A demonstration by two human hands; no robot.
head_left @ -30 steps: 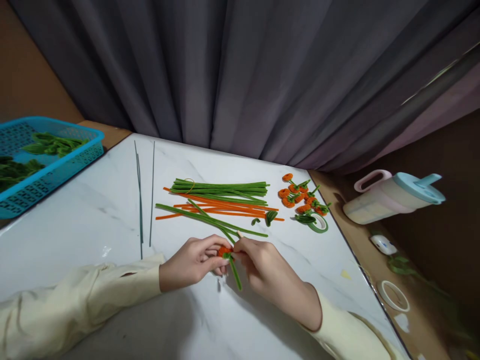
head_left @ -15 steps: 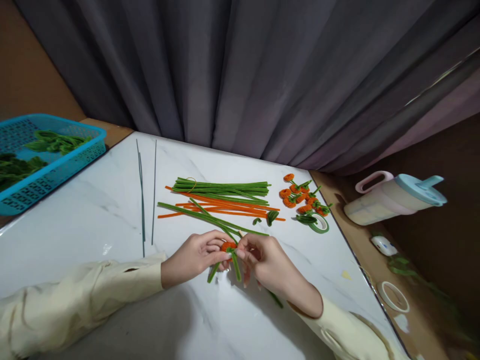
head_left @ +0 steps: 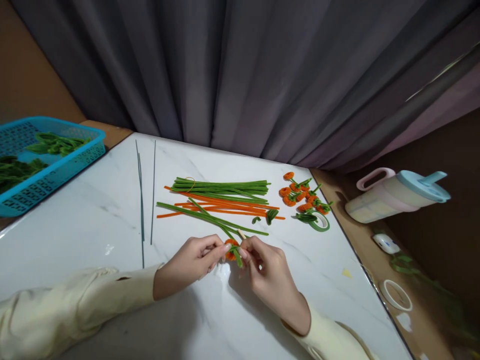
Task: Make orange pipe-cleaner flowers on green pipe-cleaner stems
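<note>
An orange fuzzy flower piece [head_left: 230,254] with green pipe-cleaner strips is held between both hands above the marbled table [head_left: 112,200]. My left hand [head_left: 197,260] pinches its left side, fingers curled. On the other side, my right hand [head_left: 268,265] grips the green strip [head_left: 237,257] at the piece's middle with thumb and finger. A pale thin stick end [head_left: 241,233] shows just above the right fingers. Beyond the hands lie loose green stems [head_left: 210,216], orange stems [head_left: 221,205] and a bundle of green stems [head_left: 225,187].
Several finished orange pieces [head_left: 289,201] lie at the right beside a roll of green tape [head_left: 321,222]. Dark wires [head_left: 153,200] lie at left, near a blue basket [head_left: 75,159] of green pieces. A tumbler [head_left: 390,197], a white case [head_left: 386,243] and a white ring [head_left: 397,295] are at far right.
The orange piece has turned in my fingers, and its green strips now show closer together. My right hand has shifted slightly right and down; my left fingertips moved a little.
</note>
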